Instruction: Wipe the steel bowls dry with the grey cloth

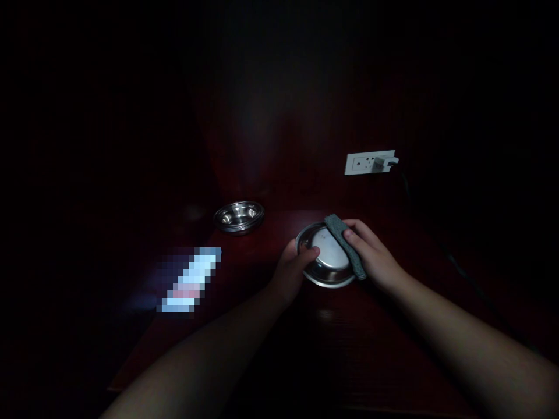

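Note:
A shiny metal bowl (331, 249) is tilted above the dark red table, its flat underside facing me. My left hand (293, 266) grips the bowl's left rim, thumb laid over the base and the other fingers hidden behind. In my right hand (372, 251) is a folded grey-green cloth (343, 241), pressed against the bowl's right edge. The thumb rests on the cloth, and some of the fingers curl out of sight. Farther back on the left sits a stack of similar metal bowls (239, 217), open side up.
A bright, pixelated rectangle (192, 282) lies left of my left forearm. On the back wall is a white socket plate (370, 163) with a plug in it, and a dark cable (456, 265) runs down the right side. The table (279, 361) is dark red; the surroundings are very dim.

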Available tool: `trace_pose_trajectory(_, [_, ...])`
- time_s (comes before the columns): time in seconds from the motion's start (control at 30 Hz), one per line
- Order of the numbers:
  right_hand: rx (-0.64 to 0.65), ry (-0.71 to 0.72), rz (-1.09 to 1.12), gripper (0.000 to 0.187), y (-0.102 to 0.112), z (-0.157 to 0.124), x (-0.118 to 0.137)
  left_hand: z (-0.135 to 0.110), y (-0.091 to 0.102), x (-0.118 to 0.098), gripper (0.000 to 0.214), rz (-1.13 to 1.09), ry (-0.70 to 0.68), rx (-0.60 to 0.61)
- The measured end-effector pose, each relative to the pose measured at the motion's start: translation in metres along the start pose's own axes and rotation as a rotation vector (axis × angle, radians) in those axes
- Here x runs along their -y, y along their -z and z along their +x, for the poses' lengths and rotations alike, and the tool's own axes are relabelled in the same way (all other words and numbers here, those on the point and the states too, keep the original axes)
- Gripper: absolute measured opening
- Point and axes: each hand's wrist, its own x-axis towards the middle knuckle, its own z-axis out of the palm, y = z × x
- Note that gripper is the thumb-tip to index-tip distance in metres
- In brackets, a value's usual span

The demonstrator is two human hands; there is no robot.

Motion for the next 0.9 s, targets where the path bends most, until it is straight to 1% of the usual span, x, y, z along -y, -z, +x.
trace_pose_trajectory(0.33, [0.002,0.005,0.009,0.032,-0.0024,-0.0006,0.0020,-0.0019,-0.0016,-0.0022,0.047,-0.008,0.015,-0.015])
trace_pose_trajectory(0.5, [-0.013,-0.020,0.029,0.031,-0.0020,-0.0010,0.0056,-0.0009,0.0003,-0.0019,0.042,0.003,0.025,-0.039])
trace_pose_trajectory(0.63, [-0.002,-0.022,0.028,0.032,-0.0018,-0.0012,0.0065,-0.0008,0.0004,-0.0013,0.039,-0.004,0.014,-0.033])
trace_pose_trajectory(0.9, [0.050,0.070,-0.105,0.036,-0.0006,-0.0026,0.0020,0.0013,0.0006,0.0000,0.043,-0.006,0.015,-0.029])
